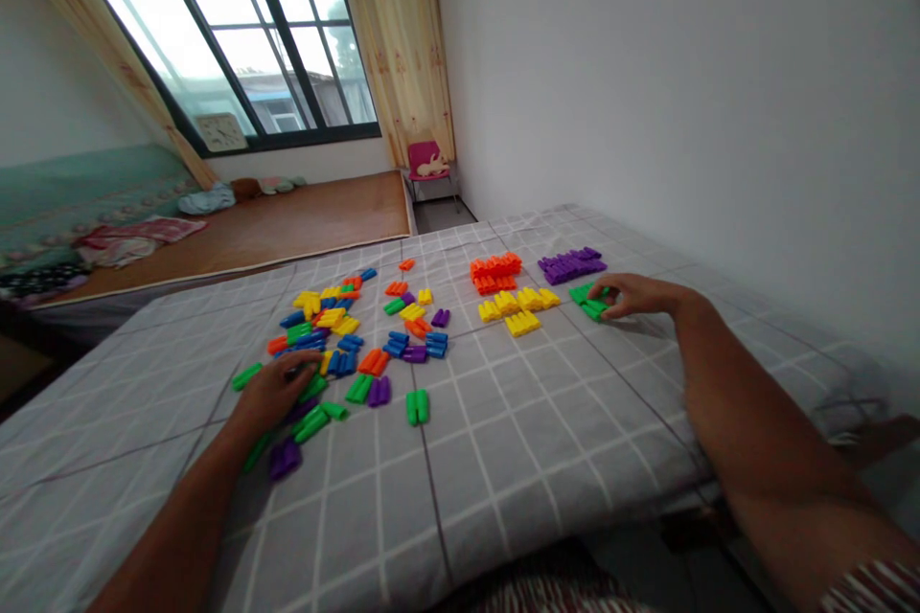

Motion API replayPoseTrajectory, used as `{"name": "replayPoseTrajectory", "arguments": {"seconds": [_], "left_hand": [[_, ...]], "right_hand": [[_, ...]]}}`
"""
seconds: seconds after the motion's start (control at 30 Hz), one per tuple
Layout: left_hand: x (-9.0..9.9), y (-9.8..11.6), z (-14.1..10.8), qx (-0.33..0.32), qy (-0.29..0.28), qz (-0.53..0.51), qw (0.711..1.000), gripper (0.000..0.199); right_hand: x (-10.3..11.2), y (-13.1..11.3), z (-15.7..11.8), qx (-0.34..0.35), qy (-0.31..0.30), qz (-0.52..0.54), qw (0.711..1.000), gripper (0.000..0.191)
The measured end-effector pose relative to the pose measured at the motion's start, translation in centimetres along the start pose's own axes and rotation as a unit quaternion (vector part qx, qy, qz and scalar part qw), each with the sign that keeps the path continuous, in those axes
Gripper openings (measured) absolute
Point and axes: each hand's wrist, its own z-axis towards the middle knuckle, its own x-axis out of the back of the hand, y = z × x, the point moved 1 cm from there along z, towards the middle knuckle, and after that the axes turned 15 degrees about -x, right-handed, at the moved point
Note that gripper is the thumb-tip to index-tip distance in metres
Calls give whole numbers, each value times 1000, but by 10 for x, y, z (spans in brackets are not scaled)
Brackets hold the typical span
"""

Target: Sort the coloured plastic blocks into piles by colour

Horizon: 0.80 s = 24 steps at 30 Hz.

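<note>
A grey checked cloth (495,488) carries a left-hand spread of mixed coloured pieces (350,343). The left hand (277,388) reaches into it, grip too hidden to tell. The right hand (625,295), near yellow pieces (507,304), purple pieces (571,265) and an orange stack (495,268), has its grip at green pieces (587,302); whether clamped cannot be told.

The left hand (277,388), left of centre, covers some of the loose plastic connector pieces (311,423); whether it grips one cannot be told. At centre right, the right hand (627,295) hides part of the green pieces (581,295), its hold unclear. The striped sleeve (873,589) is cut off at lower right, the window (216,24) at the top edge. The upper-left clock (221,131) is too small to read.
</note>
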Motion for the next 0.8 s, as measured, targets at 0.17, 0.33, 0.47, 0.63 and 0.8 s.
{"name": "replayPoseTrajectory", "arguments": {"seconds": [0.17, 0.33, 0.47, 0.63, 0.8], "left_hand": [[-1, -3, -1, -5, 8, -11, 1000, 55], [-2, -3, -2, -8, 6, -23, 1000, 49], [2, 4, -5, -13, 22, -21, 999, 38], [11, 8, -5, -26, 14, 11, 1000, 35], [24, -7, 9, -41, -10, 82, 996, 34]], "right_hand": [[-7, 0, 4, -4, -3, 2, 1000, 57], [-8, -1, 6, -27, 34, 11, 999, 56], [-3, 1, 1, -12, 66, 24, 997, 57], [-4, -45, 14, 63, 142, 35, 987, 38], [-49, -176, 17, 221, 28, -28, 974, 31]]}}
